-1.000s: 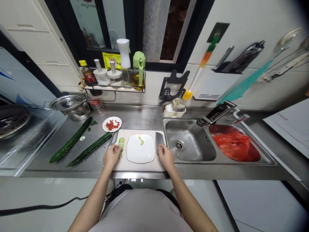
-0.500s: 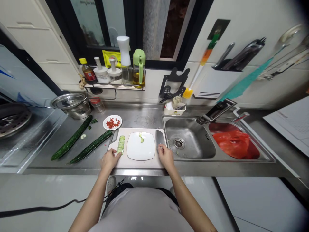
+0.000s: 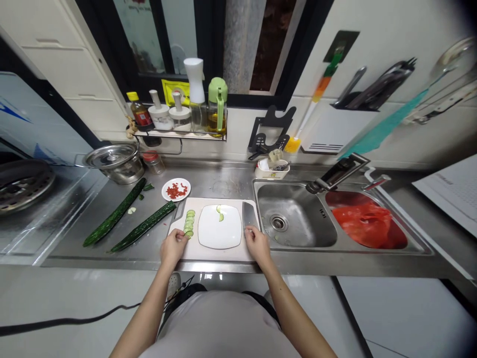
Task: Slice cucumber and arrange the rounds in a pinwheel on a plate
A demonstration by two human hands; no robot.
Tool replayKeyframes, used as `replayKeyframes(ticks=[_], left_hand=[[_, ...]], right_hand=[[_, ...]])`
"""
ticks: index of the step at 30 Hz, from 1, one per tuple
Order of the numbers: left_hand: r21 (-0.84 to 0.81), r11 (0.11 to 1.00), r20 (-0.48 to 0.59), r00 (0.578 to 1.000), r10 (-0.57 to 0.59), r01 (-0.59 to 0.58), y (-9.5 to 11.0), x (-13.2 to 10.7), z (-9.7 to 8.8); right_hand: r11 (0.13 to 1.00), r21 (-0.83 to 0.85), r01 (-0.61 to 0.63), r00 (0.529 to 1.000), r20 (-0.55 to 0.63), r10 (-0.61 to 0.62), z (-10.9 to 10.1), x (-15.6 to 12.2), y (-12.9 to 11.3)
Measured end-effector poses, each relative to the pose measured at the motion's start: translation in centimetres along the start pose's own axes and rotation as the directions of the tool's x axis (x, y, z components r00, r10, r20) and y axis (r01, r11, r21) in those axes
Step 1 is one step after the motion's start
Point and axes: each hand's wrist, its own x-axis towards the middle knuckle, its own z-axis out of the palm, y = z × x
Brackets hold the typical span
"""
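My left hand (image 3: pixel 174 250) pinches a cucumber slice (image 3: pixel 189 233) at the near end of a row of cucumber slices (image 3: pixel 190 220). The row lies on the left part of a pale cutting board (image 3: pixel 216 254). In the board's middle sits a white square plate (image 3: pixel 219 233) bearing a couple of cut cucumber pieces (image 3: pixel 220 216) near its far edge. A knife (image 3: pixel 249 214) lies along the board's right side, blade pointing away from me. Closed fingers of my right hand (image 3: pixel 258 244) are at its near end, covering the handle.
Two whole cucumbers (image 3: pixel 115 214) (image 3: pixel 143 227) lie left of the board. Behind it stands a small plate (image 3: pixel 188 183) with chopped red pieces. A double sink (image 3: pixel 298 219) is on the right, a red plastic bag (image 3: pixel 363 223) in its far basin. A lidded pot (image 3: pixel 121 166) stands back left.
My left fingers have closed on the nearest cucumber slice and tilted it up slightly. My right hand stays by the knife. The whole view has shifted a little.
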Motion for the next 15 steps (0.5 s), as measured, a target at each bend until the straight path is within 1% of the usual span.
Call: replayKeyframes(ticks=[2, 3, 5, 7, 9, 11, 15], left_hand=[[-0.159, 0.987, 0.008, 1.0, -0.002, 0.003, 0.1, 0.4, 0.1], [-0.259, 0.966, 0.022, 1.0, 0.004, 0.002, 0.4, 0.6, 0.0], [-0.468, 0.884, 0.057, 0.998, 0.033, -0.002, 1.3, 0.9, -0.1], [-0.628, 0.778, 0.092, 0.993, 0.072, 0.002, 2.7, 1.0, -0.4], [-0.695, 0.718, 0.131, 0.986, 0.106, 0.015, 4.3, 0.9, -0.8], [-0.73, 0.683, 0.165, 0.976, 0.14, 0.025, 6.0, 0.7, -1.1], [-0.759, 0.651, 0.201, 0.953, 0.228, 0.005, 8.4, 0.3, -1.3]], right_hand=[[1.0, 0.015, 0.011, 1.0, -0.009, -0.011, 0.1, 0.2, -0.3], [0.999, 0.029, 0.02, 1.0, -0.01, -0.02, 0.1, 0.4, -0.6], [0.997, 0.066, 0.047, 0.999, -0.009, -0.047, 0.1, 0.8, -1.5], [0.991, 0.107, 0.085, 0.996, -0.01, -0.084, 0.0, 1.2, -2.8], [0.976, 0.156, 0.149, 0.989, -0.009, -0.149, -0.1, 1.6, -4.5], [0.947, 0.21, 0.242, 0.969, 0.0, -0.247, -0.1, 2.0, -6.1], [0.867, 0.269, 0.42, 0.898, 0.012, -0.439, 0.3, 2.7, -8.7]])
